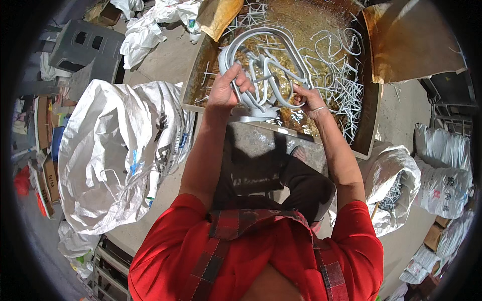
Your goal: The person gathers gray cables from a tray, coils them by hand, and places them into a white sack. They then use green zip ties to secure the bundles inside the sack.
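Observation:
Over a shallow water-filled tray point(365, 131), I hold up a grey plastic moulded frame point(261, 31). It has a large rounded loop, thinner bars inside and a flat rounded base at its lower end. My left hand point(225, 90) is closed around the frame's left side, thumb up. At the lower right of the loop, my right hand point(310, 101) pinches the rim between thumb and fingers; part of its grip is hidden. Thin grey plastic scraps point(346, 98) lie in the tray behind and to the right of the frame.
A big white woven sack point(108, 165) gapes at my left. Another white sack point(401, 175), with grey scraps inside, stands at my right. Brown sheets point(411, 42) lean over the tray's far edges. A dark grey plastic crate point(88, 47) stands far left; filled bags point(444, 188) line the right.

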`<state>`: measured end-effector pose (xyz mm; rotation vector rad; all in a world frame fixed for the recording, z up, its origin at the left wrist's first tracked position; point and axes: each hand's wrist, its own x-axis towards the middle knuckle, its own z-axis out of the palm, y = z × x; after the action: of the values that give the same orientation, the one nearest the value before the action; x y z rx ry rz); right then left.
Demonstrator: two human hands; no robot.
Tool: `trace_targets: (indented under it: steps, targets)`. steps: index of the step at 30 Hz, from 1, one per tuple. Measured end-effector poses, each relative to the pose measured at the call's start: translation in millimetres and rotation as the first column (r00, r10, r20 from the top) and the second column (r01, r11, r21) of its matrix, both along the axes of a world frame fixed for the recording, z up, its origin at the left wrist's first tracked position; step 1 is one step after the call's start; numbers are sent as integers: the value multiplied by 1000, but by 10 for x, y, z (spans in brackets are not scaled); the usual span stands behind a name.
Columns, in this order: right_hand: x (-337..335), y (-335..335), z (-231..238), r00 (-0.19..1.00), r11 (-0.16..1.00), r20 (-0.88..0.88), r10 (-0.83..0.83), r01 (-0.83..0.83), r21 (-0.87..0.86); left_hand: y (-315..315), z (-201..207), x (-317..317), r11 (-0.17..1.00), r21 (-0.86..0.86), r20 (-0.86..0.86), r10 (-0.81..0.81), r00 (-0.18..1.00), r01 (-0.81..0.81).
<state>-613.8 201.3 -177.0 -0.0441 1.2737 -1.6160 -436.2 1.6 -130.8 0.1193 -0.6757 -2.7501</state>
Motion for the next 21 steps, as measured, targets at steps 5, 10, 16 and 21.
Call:
trace_targets:
  steps: [5, 10, 16, 21]
  targets:
    - [363, -89, 200, 997, 994, 11, 74, -74, 76, 5, 124, -1, 987, 151, -106, -35, 994, 51]
    - [493, -214, 246, 993, 985, 76, -93, 103, -138, 25, 108, -33, 961, 242, -195, -84, 977, 131]
    - [-458, 512, -79, 591, 896, -804, 65, 320, 308, -230, 164, 83, 881, 190, 245, 386, 890, -434]
    - [-875, 1150, 126, 142, 826, -888, 438, 326, 459, 283, 245, -318, 801, -134, 383, 585, 715, -583]
